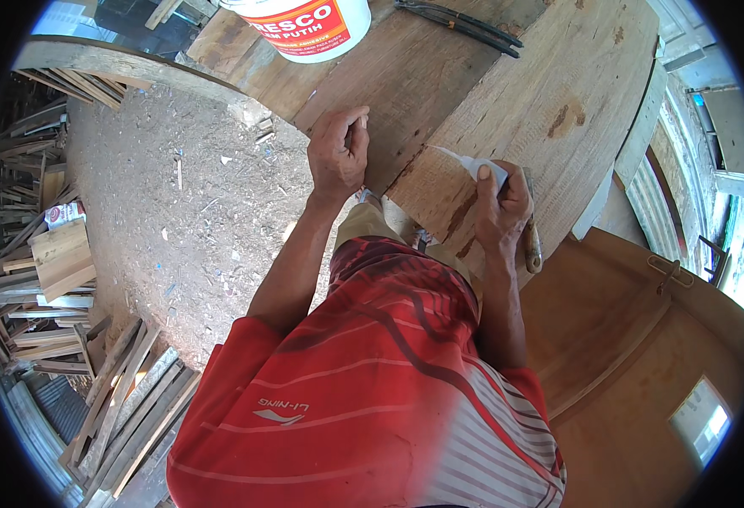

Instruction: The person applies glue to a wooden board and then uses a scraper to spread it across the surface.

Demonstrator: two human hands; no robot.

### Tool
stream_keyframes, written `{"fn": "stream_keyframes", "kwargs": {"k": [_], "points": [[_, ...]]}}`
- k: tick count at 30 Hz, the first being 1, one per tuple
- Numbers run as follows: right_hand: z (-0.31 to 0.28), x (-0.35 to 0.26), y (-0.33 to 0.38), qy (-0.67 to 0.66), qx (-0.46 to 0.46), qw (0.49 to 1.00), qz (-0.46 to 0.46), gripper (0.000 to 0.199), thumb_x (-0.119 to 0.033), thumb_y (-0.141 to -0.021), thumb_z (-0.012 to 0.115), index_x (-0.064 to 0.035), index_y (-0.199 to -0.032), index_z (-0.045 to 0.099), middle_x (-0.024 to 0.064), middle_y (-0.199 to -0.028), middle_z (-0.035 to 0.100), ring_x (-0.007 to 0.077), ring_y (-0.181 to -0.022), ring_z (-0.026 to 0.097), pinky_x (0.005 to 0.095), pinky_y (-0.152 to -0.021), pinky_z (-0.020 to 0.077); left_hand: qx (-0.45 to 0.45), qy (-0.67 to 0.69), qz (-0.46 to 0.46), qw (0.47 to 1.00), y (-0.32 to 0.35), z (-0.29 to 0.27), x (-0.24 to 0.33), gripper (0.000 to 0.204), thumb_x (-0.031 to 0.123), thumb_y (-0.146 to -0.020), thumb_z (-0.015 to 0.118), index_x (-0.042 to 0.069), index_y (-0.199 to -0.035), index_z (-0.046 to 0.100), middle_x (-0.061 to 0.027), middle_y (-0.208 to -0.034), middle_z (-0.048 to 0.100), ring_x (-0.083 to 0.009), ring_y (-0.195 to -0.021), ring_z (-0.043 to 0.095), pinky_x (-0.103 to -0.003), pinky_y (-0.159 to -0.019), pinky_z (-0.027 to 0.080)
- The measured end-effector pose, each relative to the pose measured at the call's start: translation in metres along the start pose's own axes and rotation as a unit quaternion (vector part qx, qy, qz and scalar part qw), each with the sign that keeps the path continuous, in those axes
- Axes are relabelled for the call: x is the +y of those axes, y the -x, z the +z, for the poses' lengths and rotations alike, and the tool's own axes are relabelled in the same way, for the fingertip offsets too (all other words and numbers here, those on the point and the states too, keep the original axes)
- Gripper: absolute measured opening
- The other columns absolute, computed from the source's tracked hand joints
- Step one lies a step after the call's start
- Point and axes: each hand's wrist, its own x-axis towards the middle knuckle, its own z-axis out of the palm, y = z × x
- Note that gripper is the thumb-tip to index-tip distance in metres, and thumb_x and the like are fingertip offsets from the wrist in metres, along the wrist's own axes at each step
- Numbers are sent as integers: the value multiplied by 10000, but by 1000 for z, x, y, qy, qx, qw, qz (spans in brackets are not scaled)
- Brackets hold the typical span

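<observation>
My right hand [505, 207] grips a small white squeeze bottle [480, 165] with a thin pointed nozzle. The nozzle points left, above the near edge of a wooden board [550, 110]. My left hand [339, 152] is raised by the near left edge of the wooden tabletop [389, 93]. Its fingers are curled closed, with thumb and fingertips together; whatever may be between them is hidden. Beside my right wrist shows a worn handle [533, 245], the rest of that tool out of sight.
A white bucket [312, 30] with a red label stands at the table's far side, near long black-handled pincers [465, 25]. Wood offcuts [50, 322] are piled at the left beyond a littered dirt floor [185, 195]. A large brown panel [643, 364] is at my right.
</observation>
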Motion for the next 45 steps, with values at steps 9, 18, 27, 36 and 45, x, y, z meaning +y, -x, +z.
{"fn": "stream_keyframes", "kwargs": {"k": [9,18,27,36,45], "points": [[2,5,0,-6,11,1000,8,153,-150,-976,721,-5,-1013,690,27,-734,620,96,-643,518,279,-605,441,-2,-1,-2,1000,0,0,-1,153,11,-950,694,46,-1091,742,-128,-943,707,-236,-765,695,-341,-673,556],[1,4,0,-1,4,1000,5,160,-152,-977,721,0,-1015,689,21,-733,613,93,-644,512,277,-604,437,-8,1,-5,1000,2,0,-3,156,11,-947,697,49,-1091,742,-129,-946,708,-244,-782,697,-343,-686,560],[2,-2,-4,-9,23,999,29,151,-142,-984,712,4,-1018,689,15,-748,632,77,-660,528,269,-609,447,-8,6,-15,1000,1,-1,-1,149,7,-944,700,48,-1081,744,-130,-940,708,-242,-774,696,-343,-680,560],[3,3,-6,-2,20,1000,19,166,-151,-988,712,9,-1023,685,22,-759,630,86,-671,528,278,-628,463,2,1,1,1000,0,1,-3,154,4,-941,701,50,-1083,741,-131,-943,702,-246,-770,695,-344,-667,556],[2,1,-6,8,8,1000,18,154,-143,-985,706,6,-1012,682,34,-757,638,93,-674,537,284,-633,471,-6,3,-9,1000,1,0,-1,149,12,-956,691,45,-1095,734,-127,-939,702,-238,-791,695,-341,-690,548]]}}
